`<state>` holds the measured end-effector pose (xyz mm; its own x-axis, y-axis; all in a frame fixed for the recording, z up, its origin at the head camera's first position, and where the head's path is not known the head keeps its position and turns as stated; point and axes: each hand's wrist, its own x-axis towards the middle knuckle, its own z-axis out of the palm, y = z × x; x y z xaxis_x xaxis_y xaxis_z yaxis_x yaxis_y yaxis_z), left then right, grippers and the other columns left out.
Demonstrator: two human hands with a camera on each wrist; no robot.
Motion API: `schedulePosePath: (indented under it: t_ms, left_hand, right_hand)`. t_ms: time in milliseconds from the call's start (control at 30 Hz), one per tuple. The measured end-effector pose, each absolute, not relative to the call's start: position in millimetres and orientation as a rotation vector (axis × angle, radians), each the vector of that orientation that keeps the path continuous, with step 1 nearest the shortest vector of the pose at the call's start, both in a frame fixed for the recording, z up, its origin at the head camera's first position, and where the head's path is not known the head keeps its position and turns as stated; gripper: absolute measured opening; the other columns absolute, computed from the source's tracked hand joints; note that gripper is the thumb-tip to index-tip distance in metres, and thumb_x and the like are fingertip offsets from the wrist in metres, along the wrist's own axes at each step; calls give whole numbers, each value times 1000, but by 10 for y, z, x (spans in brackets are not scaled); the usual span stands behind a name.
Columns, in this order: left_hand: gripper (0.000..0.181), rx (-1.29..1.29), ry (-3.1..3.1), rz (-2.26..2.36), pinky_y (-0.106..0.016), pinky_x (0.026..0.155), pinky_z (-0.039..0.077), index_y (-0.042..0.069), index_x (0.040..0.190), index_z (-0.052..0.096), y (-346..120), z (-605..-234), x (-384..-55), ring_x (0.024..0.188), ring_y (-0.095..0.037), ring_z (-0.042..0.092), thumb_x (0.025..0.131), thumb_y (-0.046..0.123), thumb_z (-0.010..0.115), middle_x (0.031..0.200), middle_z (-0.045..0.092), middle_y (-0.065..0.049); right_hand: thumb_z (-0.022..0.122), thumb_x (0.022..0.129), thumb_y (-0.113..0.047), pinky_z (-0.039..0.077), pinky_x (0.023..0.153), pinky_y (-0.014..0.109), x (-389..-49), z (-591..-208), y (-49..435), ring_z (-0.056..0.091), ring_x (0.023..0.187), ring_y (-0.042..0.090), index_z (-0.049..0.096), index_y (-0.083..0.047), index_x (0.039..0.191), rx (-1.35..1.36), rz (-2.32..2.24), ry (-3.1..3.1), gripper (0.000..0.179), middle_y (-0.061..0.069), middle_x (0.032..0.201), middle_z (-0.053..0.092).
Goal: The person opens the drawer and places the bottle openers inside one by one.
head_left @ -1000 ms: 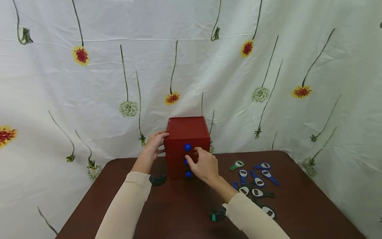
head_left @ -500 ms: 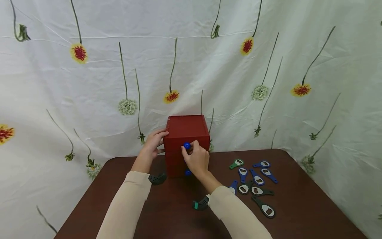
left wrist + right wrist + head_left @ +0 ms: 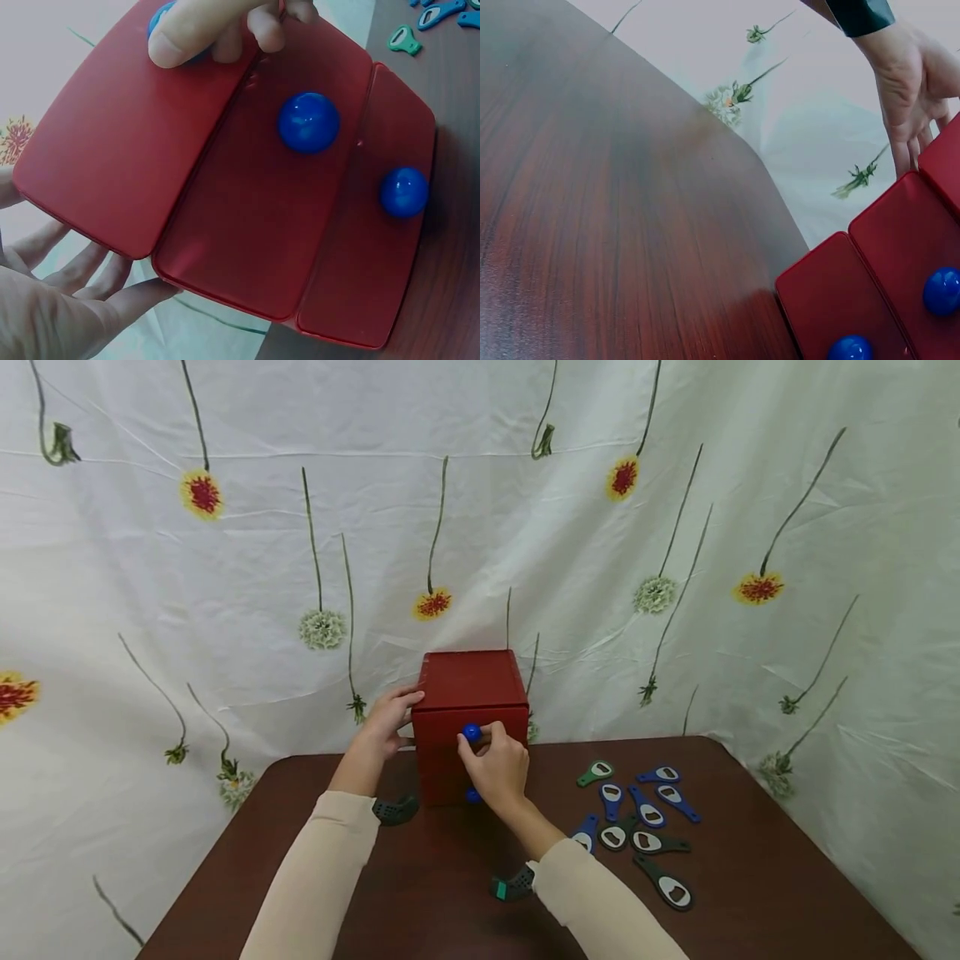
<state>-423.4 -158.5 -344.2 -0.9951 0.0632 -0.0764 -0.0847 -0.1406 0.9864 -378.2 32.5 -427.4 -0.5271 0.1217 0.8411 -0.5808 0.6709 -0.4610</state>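
Note:
A small red chest of drawers (image 3: 472, 680) stands near the table's back edge, its front carrying three round blue knobs. My right hand (image 3: 498, 770) pinches the top knob (image 3: 471, 732) between thumb and fingers. In the left wrist view, the right thumb (image 3: 174, 46) lies over that knob. The middle knob (image 3: 309, 122) and bottom knob (image 3: 404, 192) are untouched. My left hand (image 3: 386, 721) rests against the chest's left side, fingers fairly straight, with one digit at the upper edge. A thin dark line shows between the chest's top and the top drawer front.
Several bottle openers lie right of the chest, among them a green one (image 3: 599, 772), a blue one (image 3: 648, 807) and a dark one (image 3: 667, 885). The brown table (image 3: 427, 893) ends at a flowered white cloth (image 3: 247, 560) hanging behind.
My right hand has moved up and slightly left from beside the middle knob to the top knob and now pinches it. My left hand has stayed at the chest's side.

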Motion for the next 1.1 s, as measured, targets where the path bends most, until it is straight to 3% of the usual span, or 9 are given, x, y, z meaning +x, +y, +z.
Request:
schedulePosePath:
  t_ms: [733, 1100]
  left_hand:
    - [51, -29, 2024, 2311, -63, 100, 45, 13, 156, 45, -1602, -3451, -4177, 138, -37, 45, 108, 25, 58, 155, 45, -14]
    - [52, -19, 2041, 2322, -70, 103, 38, 10, 155, 46, -1607, -3498, -4217, 141, -39, 41, 107, 25, 59, 156, 44, -15]
  right_hand:
    - [89, 84, -25, 53, 54, 22, -3456, -4319, 380, 64, 57, 7, 67, -4, 93, 467, 1116, -1847, 31, 4, 77, 74]
    - [92, 81, -21, 52, 53, 21, -3326, -4340, 390, 64, 57, 5, 68, -5, 91, 503, 1117, -1802, 30, 2, 74, 73]
